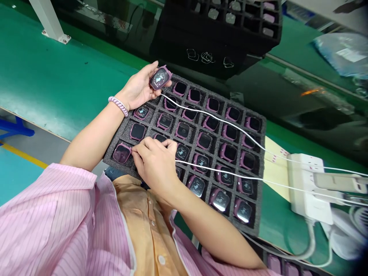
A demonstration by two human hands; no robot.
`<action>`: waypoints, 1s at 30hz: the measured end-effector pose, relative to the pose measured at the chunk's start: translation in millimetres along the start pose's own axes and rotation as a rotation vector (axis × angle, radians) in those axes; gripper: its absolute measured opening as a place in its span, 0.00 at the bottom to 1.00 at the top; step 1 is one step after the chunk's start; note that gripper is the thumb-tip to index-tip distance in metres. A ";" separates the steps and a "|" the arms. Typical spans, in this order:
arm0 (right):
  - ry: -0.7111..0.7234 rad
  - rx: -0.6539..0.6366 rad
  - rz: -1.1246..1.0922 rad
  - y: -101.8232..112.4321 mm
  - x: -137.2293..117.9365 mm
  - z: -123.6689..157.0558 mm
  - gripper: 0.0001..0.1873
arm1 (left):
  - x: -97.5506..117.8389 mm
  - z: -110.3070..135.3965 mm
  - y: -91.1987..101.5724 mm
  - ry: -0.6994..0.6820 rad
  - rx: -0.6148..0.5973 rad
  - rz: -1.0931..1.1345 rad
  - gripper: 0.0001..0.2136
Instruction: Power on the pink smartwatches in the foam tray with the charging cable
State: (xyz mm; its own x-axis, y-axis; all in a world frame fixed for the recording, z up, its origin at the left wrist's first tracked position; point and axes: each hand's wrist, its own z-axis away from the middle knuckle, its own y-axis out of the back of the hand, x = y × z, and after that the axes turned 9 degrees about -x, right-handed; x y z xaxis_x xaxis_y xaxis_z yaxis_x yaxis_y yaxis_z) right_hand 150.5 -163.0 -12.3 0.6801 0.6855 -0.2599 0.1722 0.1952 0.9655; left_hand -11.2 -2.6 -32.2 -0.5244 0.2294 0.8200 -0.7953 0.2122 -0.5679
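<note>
My left hand (140,87) is closed around a purple-framed smartwatch (160,78) with a lit dial, raised above the far left corner of a dark foam tray (261,161). A white cable (212,115) runs from beneath that watch to the right. Over the tray's near left part, my right hand (155,161) has its fingers pinched together. Their tips meet the right side of another smartwatch (122,153) lying in a corner slot; whatever is between them is hidden. From under this hand a second white cable (221,169) leads right. Several similar watches fill the other slots, some lit.
A white power strip (306,184) with plugged-in chargers stands right of the tray, beside yellow paper (274,165). Behind is a black box (212,42) with more slots, with thin frames in front. A plastic bag (345,53) lies far right. A white post (51,21) rises at far left.
</note>
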 end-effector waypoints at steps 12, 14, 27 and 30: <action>0.020 0.051 0.022 -6.8 1.7 -0.9 0.09 | 3.4 9.8 -17.3 -0.025 0.047 0.015 0.18; 0.034 0.072 0.022 -5.6 2.6 -0.4 0.09 | 3.0 10.8 -17.6 -0.030 0.039 -0.004 0.17; -0.171 0.392 0.108 34.0 35.9 0.1 0.10 | 10.7 21.3 -24.6 -0.071 -0.163 -0.158 0.08; -0.243 0.464 -0.062 56.2 54.0 3.4 0.10 | 16.9 32.2 -33.9 -0.026 -0.344 -0.253 0.14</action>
State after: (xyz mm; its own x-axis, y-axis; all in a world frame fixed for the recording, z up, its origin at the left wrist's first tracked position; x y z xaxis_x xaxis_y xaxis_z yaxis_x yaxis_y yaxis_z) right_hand 199.3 -117.3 28.0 0.7946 0.4896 -0.3590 0.4772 -0.1383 0.8678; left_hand -3.0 -36.5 3.2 -0.3371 0.1062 0.9354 -0.7544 0.5640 -0.3359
